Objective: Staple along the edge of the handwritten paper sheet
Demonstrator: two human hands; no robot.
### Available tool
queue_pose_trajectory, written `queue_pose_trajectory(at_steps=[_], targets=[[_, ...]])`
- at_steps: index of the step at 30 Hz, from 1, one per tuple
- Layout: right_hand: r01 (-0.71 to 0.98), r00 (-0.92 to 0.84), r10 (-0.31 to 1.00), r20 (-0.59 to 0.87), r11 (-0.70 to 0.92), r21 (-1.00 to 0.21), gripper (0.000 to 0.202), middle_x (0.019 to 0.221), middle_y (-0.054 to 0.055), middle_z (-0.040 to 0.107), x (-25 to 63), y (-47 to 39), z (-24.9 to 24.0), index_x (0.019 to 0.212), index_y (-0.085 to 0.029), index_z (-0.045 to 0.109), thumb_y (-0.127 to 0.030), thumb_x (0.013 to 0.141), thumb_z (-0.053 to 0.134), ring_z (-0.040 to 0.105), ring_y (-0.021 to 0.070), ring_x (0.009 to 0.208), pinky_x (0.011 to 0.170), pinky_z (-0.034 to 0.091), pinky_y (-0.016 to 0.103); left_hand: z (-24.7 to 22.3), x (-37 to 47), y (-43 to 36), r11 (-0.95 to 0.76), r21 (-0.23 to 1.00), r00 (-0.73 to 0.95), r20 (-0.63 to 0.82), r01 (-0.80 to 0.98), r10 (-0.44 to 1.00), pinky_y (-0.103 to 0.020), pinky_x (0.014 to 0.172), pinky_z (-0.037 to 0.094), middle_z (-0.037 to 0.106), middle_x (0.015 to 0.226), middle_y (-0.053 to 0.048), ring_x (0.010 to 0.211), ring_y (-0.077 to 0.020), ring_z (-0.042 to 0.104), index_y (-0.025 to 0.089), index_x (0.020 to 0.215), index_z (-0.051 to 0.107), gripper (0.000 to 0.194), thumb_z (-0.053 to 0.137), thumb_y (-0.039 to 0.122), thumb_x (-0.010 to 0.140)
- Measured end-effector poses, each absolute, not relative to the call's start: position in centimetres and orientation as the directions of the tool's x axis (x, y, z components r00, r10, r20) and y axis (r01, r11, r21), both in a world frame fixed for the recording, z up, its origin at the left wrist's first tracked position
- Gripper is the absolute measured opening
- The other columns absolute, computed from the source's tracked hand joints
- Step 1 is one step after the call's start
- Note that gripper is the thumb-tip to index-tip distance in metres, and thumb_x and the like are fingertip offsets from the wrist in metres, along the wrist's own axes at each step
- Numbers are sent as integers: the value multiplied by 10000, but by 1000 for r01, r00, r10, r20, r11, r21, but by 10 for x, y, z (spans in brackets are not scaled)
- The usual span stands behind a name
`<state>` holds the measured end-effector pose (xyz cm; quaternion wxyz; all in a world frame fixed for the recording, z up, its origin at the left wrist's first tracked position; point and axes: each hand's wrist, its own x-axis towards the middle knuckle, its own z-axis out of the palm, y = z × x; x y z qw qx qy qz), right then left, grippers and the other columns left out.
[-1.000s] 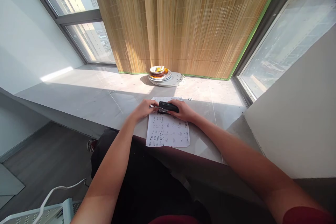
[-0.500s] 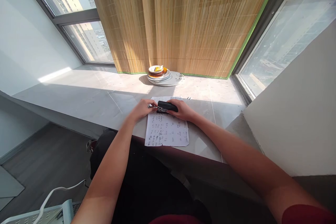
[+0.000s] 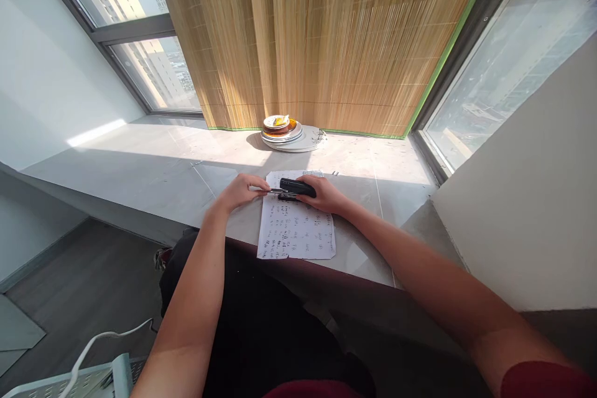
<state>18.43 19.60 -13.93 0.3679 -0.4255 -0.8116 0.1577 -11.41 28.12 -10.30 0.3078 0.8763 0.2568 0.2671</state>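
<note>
The right hand (image 3: 327, 194) is clamped on a black, oblong stapler (image 3: 295, 186), which is over the upper part of a white, handwritten paper sheet (image 3: 301, 230) on the pale tiled ledge (image 3: 158, 177). The left hand (image 3: 243, 190), apart from the right one, pinches a thin metal strip (image 3: 275, 190) at the stapler's left end. Farther back stands a stack of white and amber round plates (image 3: 281, 134).

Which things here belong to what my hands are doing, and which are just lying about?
In use:
Black stapler, held in your right hand
Thin metal piece at its end, in your left hand
Handwritten sheet, under the stapler

Lying about:
Stacked plates by the blind
White cable, lower left
</note>
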Motion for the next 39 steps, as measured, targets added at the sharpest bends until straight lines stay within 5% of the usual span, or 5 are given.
queue_pose_trajectory(at_steps=[7, 17, 29, 33, 39], targets=[[528, -270, 814, 514, 572, -628, 290, 1073, 84, 760, 195, 194, -136, 1142, -233, 728, -354, 880, 753, 694, 283, 999, 927, 531, 441, -99, -115, 278, -662, 698, 726, 303, 273, 618, -391, 813, 626, 787, 906, -83, 855, -277, 746, 218, 855, 824, 305, 790, 520, 885], [351, -267, 785, 559, 620, -702, 335, 1001, 68, 740, 186, 180, -123, 1105, -221, 743, -452, 868, 792, 679, 248, 914, 860, 529, 407, -108, -72, 259, -672, 705, 729, 336, 226, 597, -343, 818, 498, 713, 1043, -42, 943, -242, 674, 227, 1084, 614, 284, 770, 386, 908], [466, -158, 807, 569, 569, -678, 288, 985, 67, 754, 193, 172, -110, 1075, -248, 760, -403, 838, 813, 679, 259, 910, 833, 531, 417, -118, -64, 258, -737, 652, 688, 452, 180, 568, -424, 1033, 509, 723, 1227, -90, 1149, -290, 659, 223, 1221, 681, 342, 640, 494, 1018], [636, 56, 830, 555, 399, -660, 279, 958, 76, 775, 228, 180, -102, 1028, -233, 775, -414, 818, 814, 686, 271, 871, 807, 520, 431, -126, -68, 265, -768, 558, 772, 322, 313, 548, -550, 1256, 325, 598, 1521, -92, 1451, -346, 499, 274, 1390, 677, 408, 586, 460, 1038], [742, 51, 937, 345, 196, -641, 321, 863, 62, 768, 284, 182, -99, 958, -214, 799, -469, 768, 837, 667, 261, 783, 697, 476, 387, -129, -90, 279, -773, 420, 720, 319, 475, 616, -678, 1297, 148, 684, 1382, -118, 1383, -397, 549, 230, 844, 753, 196, 661, 370, 945]])
